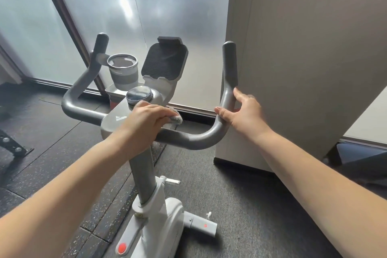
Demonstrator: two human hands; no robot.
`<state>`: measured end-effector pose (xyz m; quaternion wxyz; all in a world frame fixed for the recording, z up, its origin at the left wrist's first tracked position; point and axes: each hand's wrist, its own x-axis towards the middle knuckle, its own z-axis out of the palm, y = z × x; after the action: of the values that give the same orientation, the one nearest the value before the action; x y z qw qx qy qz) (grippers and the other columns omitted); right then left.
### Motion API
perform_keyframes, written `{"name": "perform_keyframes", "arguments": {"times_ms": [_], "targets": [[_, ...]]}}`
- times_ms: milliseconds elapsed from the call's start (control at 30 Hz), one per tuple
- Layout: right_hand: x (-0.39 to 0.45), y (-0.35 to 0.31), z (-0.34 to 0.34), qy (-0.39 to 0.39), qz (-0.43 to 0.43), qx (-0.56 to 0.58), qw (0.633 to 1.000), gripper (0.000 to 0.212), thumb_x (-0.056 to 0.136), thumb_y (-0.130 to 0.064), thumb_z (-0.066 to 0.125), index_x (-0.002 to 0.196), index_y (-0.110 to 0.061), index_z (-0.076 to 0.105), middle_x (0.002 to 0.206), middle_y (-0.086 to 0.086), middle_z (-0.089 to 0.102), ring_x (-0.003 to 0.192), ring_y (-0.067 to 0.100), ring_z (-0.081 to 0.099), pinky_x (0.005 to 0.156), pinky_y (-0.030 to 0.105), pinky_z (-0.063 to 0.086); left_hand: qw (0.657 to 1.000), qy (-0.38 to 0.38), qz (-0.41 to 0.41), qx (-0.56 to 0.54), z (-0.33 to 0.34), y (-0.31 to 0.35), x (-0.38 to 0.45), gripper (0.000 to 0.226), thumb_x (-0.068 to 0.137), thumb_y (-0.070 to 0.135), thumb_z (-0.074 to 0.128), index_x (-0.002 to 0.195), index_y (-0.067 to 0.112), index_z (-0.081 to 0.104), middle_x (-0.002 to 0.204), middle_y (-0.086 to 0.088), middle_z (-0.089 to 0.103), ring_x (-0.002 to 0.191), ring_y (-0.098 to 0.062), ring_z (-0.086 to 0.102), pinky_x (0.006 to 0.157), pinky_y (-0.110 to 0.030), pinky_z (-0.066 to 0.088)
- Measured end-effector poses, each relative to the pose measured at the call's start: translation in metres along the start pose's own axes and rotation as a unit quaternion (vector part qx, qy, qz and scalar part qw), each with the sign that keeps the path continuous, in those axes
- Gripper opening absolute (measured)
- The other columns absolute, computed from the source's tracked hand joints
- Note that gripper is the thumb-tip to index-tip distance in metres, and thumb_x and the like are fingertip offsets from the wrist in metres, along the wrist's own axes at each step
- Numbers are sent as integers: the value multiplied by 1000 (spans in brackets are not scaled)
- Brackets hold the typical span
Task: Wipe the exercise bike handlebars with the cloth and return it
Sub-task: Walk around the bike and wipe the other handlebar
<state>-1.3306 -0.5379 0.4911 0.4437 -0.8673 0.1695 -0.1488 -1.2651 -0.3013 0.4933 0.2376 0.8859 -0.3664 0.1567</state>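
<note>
Lower centre of the frame: white base housing (167, 228) of the exercise bike, with a red round mark at lower left and a grey stub bearing a small red dot at lower right, standing on dark speckled floor mats (240, 205). Above it, grey upright post (144, 176) rising toward mid-frame. Two bare forearms entering from the lower left and lower right corners. Centre of the frame: left hand (144, 125) curled over the horizontal bar of the grey handlebars (194, 139), fingers wrapped round a grey cloth (174, 117) and pressing it onto the bar just right of the white centre housing; only a small fold of the cloth visible beyond the fingertips. Right of centre: right hand (244, 113) resting on the right-hand bend of the handlebars, thumb hooked over the near side of the tube and fingers curled behind it, holding the bar itself. Just beyond the left hand: round resistance knob (139, 94). Farther back, centre: tilted device holder (164, 63) with a dark ribbed pad. To its left: grey cup holder (123, 71). Upper background: frosted glass panels (167, 6) with a dark frame at left, and a beige cabinet (303, 69) filling the upper right.
</note>
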Motion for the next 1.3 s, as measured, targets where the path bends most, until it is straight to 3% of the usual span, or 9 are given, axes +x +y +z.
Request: {"name": "perform_keyframes", "arguments": {"times_ms": [167,267,367,567,633,733,867,1167,1300], "targets": [[1,2,1,4,1,8,1000,85,77,-39,74,147,-19,30,130,2,41,114,21,56,101,21,35,938,-227,69,253,-15,-37,22,28,87,31,38,90,37,65,99,21,66,97,-8,54,84,-30,34],[2,3,2,2,0,8,1000,85,77,-40,74,147,-20,30,137,4,40,116,23,56,108,30,38,942,-265,-9,206,-5,-28,20,16,86,21,49,81,29,63,85,16,65,85,-9,58,74,-28,24],[2,4,2,2,-1,10,1000,86,76,-41,75,147,-20,30,139,4,39,117,23,56,108,34,39,946,-256,-44,196,0,-13,26,22,91,18,43,96,27,62,96,11,62,91,-11,57,77,-28,27],[-1,4,-1,0,-12,17,1000,83,78,-40,73,147,-19,30,133,2,42,116,18,54,96,19,35,961,-267,-61,-20,15,58,39,22,94,28,47,92,30,68,57,28,60,66,8,57,59,-10,37],[-1,5,-3,-5,-14,23,1000,84,77,-40,74,147,-20,31,131,1,42,114,17,55,97,21,38,960,-273,-61,-17,14,62,38,21,93,32,48,100,32,68,71,24,66,72,7,58,65,-9,39],[1,7,-8,-18,-14,36,999,84,76,-39,75,146,-21,32,131,-3,42,110,15,55,95,20,40,962,-262,-79,5,5,51,35,20,92,33,51,102,34,69,89,18,63,75,5,52,64,-3,34],[4,11,-9,-13,-13,62,998,79,76,-35,76,144,-22,38,118,-10,42,101,9,53,96,24,45,963,-248,-104,13,15,69,33,23,91,38,50,93,28,70,86,6,71,81,-11,62,77,-27,47],[13,23,-19,-17,-37,101,994,60,82,-24,72,137,-25,48,116,-14,51,96,9,61,90,19,46,945,-104,-256,-174,41,92,42,20,89,35,58,85,25,75,77,4,74,79,-13,68,73,-30,53],[17,28,-25,-38,-53,112,992,57,82,-21,71,135,-25,50,124,-11,55,92,6,63,78,4,43,942,15,-265,-204,54,108,56,15,85,29,65,96,24,73,82,17,70,73,14,59,65,-5,44]]}}
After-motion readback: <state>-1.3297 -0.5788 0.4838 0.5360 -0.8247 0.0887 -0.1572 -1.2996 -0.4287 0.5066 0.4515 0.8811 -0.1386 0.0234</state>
